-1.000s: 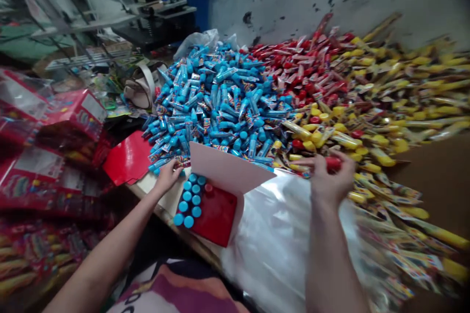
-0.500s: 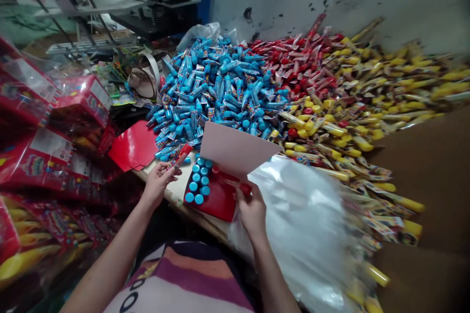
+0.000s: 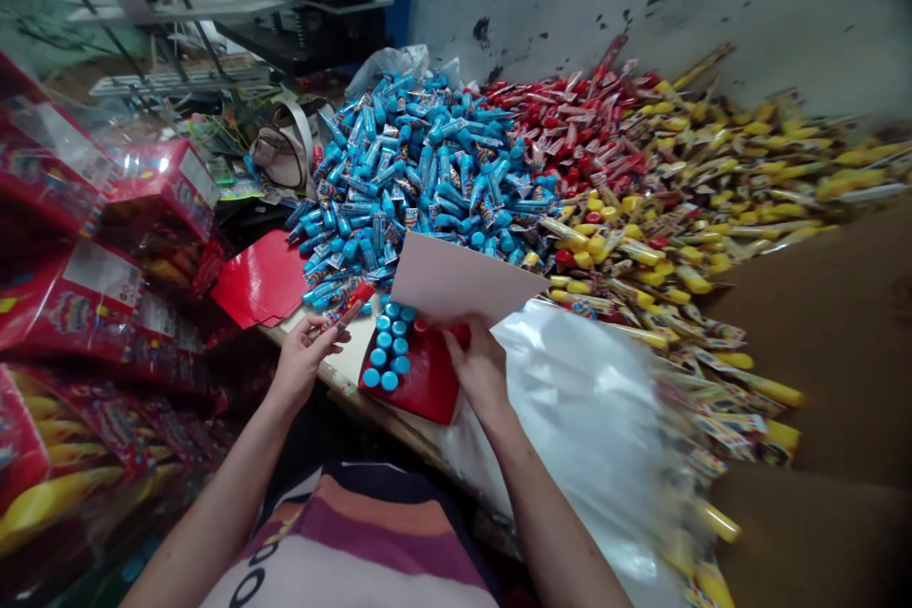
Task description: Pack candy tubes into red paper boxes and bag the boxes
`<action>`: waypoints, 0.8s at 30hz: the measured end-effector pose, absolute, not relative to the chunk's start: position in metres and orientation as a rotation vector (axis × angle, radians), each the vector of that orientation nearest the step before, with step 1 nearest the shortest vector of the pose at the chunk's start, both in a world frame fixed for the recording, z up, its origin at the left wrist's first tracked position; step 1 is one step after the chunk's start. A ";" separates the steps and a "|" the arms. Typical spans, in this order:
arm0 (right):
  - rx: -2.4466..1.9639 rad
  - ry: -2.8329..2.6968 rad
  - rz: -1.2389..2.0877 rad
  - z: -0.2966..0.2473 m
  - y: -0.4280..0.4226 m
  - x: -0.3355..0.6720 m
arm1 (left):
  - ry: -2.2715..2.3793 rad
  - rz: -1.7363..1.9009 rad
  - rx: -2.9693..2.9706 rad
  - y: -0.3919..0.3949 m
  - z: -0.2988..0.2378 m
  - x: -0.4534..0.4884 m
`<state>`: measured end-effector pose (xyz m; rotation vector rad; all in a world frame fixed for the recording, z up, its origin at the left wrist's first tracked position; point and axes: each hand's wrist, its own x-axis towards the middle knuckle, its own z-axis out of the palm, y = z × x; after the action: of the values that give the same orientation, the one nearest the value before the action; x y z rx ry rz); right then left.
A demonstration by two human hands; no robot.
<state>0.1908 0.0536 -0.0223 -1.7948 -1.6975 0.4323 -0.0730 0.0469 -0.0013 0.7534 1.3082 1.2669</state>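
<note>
My left hand [image 3: 305,361] is closed around a clear candy tube with a red cap [image 3: 356,300], held tilted just left of an open red box [image 3: 431,397]. Two uneven columns of blue-capped tubes [image 3: 383,340] stand upright along the box's left side. At the back of the box a red cap [image 3: 420,327] shows beside them. My right hand [image 3: 483,369] reaches into the back right of the box, its fingers closed on another red-capped tube [image 3: 462,334], mostly hidden by the hand. The pale inner side of the box's flap [image 3: 463,275] stands raised behind.
Behind lie heaps of blue tubes [image 3: 427,161], red tubes [image 3: 577,123] and yellow tubes [image 3: 662,247]. Clear plastic bags [image 3: 570,399] lie at the right. Red card sheets [image 3: 260,280] and stacked filled red boxes [image 3: 85,304] are at the left, and brown cardboard [image 3: 833,351] at far right.
My right hand has moved left and farther back with its red-capped tube, from the box's right edge to inside near the raised flap. My left hand has stayed almost still.
</note>
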 end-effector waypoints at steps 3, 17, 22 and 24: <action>-1.839 -1.723 0.413 -0.026 0.053 0.189 | 1.310 1.256 0.758 0.047 -0.001 -0.073; -2.084 -2.004 0.636 -0.011 0.081 0.171 | 1.234 1.203 0.813 0.044 0.009 -0.062; -1.995 -1.879 0.695 -0.016 0.076 0.173 | 1.210 1.163 0.836 0.043 0.012 -0.052; -1.883 -1.737 0.767 -0.012 0.066 0.177 | 1.201 1.102 0.862 0.040 0.014 -0.043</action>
<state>0.1768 0.0661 -0.0122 -1.8835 -1.7370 0.7674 -0.0432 0.0401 0.0137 0.8617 1.2006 1.1021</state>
